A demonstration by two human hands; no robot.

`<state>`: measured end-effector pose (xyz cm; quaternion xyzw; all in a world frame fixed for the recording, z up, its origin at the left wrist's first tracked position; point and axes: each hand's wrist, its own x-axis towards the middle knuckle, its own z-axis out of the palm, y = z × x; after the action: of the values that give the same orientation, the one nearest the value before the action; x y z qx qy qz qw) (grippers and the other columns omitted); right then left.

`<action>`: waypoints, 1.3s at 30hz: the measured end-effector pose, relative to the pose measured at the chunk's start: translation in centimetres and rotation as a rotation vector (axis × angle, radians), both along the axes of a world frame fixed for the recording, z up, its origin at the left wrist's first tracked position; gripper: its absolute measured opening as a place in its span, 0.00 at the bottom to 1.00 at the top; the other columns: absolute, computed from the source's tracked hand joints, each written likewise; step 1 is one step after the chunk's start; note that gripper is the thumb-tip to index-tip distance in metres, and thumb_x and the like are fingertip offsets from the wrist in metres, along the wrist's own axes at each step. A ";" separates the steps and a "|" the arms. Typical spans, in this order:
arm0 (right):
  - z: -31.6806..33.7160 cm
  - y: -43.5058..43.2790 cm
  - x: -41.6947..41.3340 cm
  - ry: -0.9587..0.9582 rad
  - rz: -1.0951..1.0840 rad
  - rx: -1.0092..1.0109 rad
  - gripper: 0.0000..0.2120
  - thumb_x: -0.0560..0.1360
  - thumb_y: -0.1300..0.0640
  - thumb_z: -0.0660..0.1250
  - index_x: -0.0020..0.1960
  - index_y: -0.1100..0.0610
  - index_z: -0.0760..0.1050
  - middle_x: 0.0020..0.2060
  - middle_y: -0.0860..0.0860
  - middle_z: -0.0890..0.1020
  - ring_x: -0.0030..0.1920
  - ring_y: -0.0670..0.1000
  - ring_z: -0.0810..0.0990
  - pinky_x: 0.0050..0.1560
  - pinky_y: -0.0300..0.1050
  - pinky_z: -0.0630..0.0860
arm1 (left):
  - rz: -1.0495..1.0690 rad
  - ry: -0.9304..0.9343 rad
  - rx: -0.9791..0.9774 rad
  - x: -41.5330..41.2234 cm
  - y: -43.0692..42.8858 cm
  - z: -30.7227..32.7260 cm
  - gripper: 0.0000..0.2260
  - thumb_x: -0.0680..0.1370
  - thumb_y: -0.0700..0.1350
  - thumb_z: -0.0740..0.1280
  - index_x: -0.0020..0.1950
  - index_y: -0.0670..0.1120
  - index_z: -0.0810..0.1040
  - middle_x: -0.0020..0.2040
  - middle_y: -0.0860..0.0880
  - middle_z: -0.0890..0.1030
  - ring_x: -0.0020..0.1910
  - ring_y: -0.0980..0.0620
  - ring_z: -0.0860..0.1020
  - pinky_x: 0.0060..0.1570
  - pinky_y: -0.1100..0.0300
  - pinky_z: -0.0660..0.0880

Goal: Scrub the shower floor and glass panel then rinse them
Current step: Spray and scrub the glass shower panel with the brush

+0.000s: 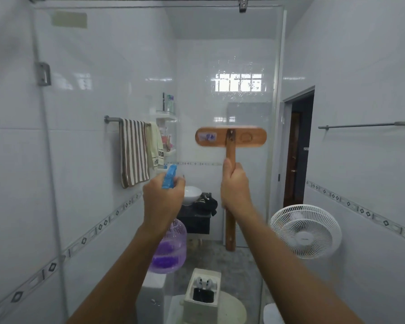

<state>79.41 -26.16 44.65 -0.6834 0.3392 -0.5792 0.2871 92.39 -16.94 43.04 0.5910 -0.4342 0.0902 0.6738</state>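
Scrubbing of the clear glass shower panel (126, 66) looks to be the step in hand. The right hand (235, 190) is closed in a full fist round the shaft of a long-handled wooden scrubbing brush with a flat oblong head (230, 136). The head is held crosswise and upright at the right part of the pane, seemingly against it. Water droplets (240, 84) speckle the glass just above the head.

To the left and nearer, the left hand (161, 199) grips the neck of a translucent purple spray bottle with a blue trigger top (168, 249). Its fingers are curled round the neck and the nozzle points at the glass. Purple liquid sits low in the bottle.

Beyond the pane hang a brown-and-white striped towel (133, 152) at far left and a white round fan (305, 231) at right.

Much of the pane looks dry, so this part seems early, and the shower floor underfoot is out of sight. Next likely calls for more spray, then firm strokes that keep the head flat while working leftward across the panel.
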 end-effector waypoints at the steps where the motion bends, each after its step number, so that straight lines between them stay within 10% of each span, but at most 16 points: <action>1: -2.6 0.4 0.3 0.027 0.014 0.017 0.17 0.84 0.41 0.51 0.54 0.51 0.71 0.37 0.48 0.74 0.34 0.45 0.75 0.31 0.36 0.73 | -0.005 0.017 -0.006 0.1 0.1 0.1 0.06 0.80 0.47 0.69 0.51 0.45 0.75 0.39 0.50 0.77 0.34 0.53 0.78 0.33 0.69 0.73; 9: -0.7 1.9 2.9 0.100 0.112 0.003 0.17 0.86 0.44 0.52 0.55 0.55 0.72 0.39 0.48 0.77 0.35 0.43 0.76 0.29 0.30 0.70 | 0.024 0.045 -0.034 2.6 0.3 0.1 0.07 0.80 0.47 0.69 0.51 0.43 0.78 0.39 0.48 0.79 0.34 0.55 0.79 0.30 0.76 0.73; 14: 7.6 1.1 3.9 -0.014 0.149 -0.008 0.17 0.85 0.41 0.51 0.50 0.51 0.69 0.38 0.52 0.75 0.35 0.50 0.75 0.35 0.48 0.78 | 0.020 0.010 -0.081 3.9 1.5 -0.2 0.09 0.77 0.48 0.74 0.46 0.44 0.78 0.35 0.48 0.79 0.30 0.56 0.77 0.31 0.73 0.74; 22: 0.7 3.5 5.2 0.103 0.172 0.000 0.16 0.86 0.45 0.51 0.58 0.55 0.71 0.40 0.45 0.75 0.38 0.44 0.76 0.28 0.26 0.70 | 0.040 0.020 -0.081 7.2 3.7 0.0 0.13 0.74 0.53 0.75 0.46 0.44 0.80 0.36 0.48 0.81 0.33 0.51 0.80 0.32 0.72 0.75; 30: 8.6 3.6 9.2 0.007 0.245 0.044 0.18 0.85 0.42 0.51 0.52 0.55 0.70 0.37 0.53 0.74 0.31 0.50 0.74 0.30 0.50 0.81 | 0.069 -0.007 -0.108 9.4 5.0 1.8 0.15 0.73 0.54 0.76 0.46 0.43 0.82 0.36 0.47 0.81 0.33 0.47 0.81 0.37 0.63 0.79; 35: 4.6 5.1 10.3 0.043 0.269 0.058 0.18 0.85 0.43 0.51 0.54 0.56 0.70 0.38 0.55 0.75 0.27 0.47 0.74 0.22 0.39 0.74 | 0.098 -0.029 -0.103 10.7 6.3 1.6 0.16 0.73 0.56 0.76 0.45 0.43 0.82 0.36 0.48 0.82 0.33 0.50 0.80 0.34 0.73 0.74; 39: 3.8 5.6 11.2 0.071 0.305 0.071 0.17 0.86 0.44 0.51 0.55 0.56 0.70 0.39 0.57 0.76 0.25 0.46 0.74 0.23 0.39 0.75 | 0.105 0.010 -0.095 11.9 7.1 1.5 0.17 0.72 0.56 0.76 0.43 0.42 0.81 0.34 0.47 0.81 0.30 0.49 0.79 0.35 0.60 0.79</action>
<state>90.66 -20.57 48.47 -0.7365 0.2614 -0.4921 0.3835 104.27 -9.88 44.52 0.5808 -0.3943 0.1430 0.6977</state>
